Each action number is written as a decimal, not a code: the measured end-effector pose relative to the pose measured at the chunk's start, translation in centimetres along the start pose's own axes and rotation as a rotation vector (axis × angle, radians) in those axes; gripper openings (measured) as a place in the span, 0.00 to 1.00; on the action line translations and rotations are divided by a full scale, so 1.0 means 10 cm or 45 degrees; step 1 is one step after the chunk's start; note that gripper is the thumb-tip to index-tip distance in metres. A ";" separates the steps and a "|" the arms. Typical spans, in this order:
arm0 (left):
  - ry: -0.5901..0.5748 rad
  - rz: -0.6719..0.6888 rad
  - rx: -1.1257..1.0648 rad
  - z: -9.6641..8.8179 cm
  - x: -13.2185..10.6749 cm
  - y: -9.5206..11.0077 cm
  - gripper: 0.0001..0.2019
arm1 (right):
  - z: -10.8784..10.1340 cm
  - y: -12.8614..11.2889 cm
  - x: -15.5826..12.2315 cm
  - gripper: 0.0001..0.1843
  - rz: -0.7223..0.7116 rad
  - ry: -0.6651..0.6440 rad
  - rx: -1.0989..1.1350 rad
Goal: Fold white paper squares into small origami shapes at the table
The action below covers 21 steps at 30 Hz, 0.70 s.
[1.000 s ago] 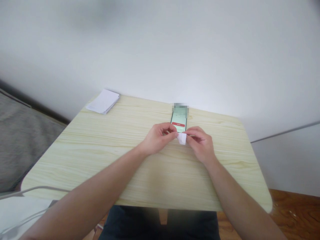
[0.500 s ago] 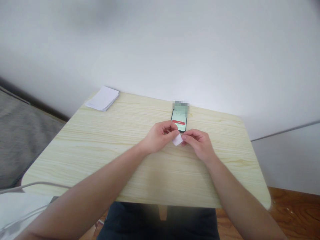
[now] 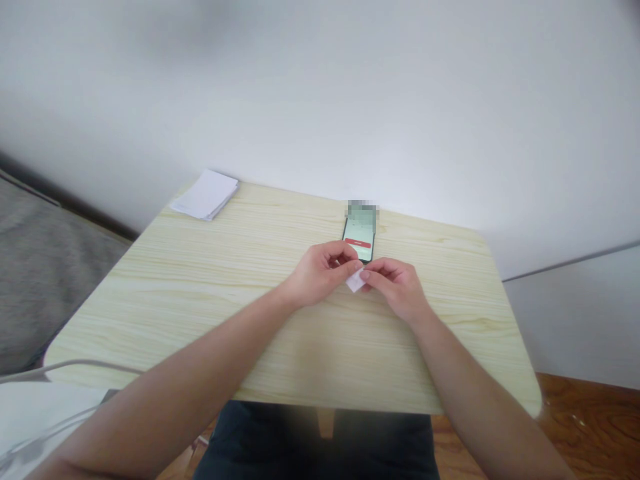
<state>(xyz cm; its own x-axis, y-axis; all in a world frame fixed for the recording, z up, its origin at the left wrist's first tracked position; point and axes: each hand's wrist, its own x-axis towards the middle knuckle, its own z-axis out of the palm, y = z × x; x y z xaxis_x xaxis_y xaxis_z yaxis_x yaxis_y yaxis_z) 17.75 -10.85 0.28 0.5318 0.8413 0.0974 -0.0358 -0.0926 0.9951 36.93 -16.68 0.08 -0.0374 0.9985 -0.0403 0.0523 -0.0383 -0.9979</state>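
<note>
A small white piece of paper [image 3: 355,282] is held between both my hands, above the middle of the table. My left hand [image 3: 323,272] pinches its upper left side between thumb and fingers. On the other side my right hand [image 3: 395,283] grips it, thumb on top. The fingers cover part of the paper, so I cannot tell how it is folded. Just beyond the hands lies a phone [image 3: 360,245] with a lit pale green screen and a red bar; its top end is blurred out.
A stack of white paper sheets [image 3: 207,195] lies at the table's far left corner. The light wood table [image 3: 165,293] stands against a white wall [image 3: 320,100]. A cable [image 3: 85,363] crosses its near left corner. Grey cloth [image 3: 50,280] is to the left.
My right thumb has shifted slightly left over the paper, and my hands are a little closer together. The phone and the paper stack stay in place.
</note>
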 end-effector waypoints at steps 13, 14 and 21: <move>0.140 0.391 0.118 0.01 -0.08 0.12 0.09 | -0.02 0.06 0.05 0.06 0.138 -0.073 0.568; 0.174 0.395 0.146 0.02 -0.09 0.12 0.07 | -0.02 0.06 0.05 0.06 0.143 -0.076 0.571; 0.226 0.406 0.251 0.02 -0.09 0.09 0.03 | -0.01 0.09 0.05 0.07 0.162 -0.066 0.546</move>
<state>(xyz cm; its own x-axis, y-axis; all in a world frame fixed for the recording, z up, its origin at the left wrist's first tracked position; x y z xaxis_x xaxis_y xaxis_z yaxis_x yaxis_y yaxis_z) 17.39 -11.76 1.04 0.3658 0.8310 0.4191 -0.0033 -0.4491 0.8935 37.11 -16.24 -0.82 -0.1083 0.9819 -0.1555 -0.3580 -0.1845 -0.9153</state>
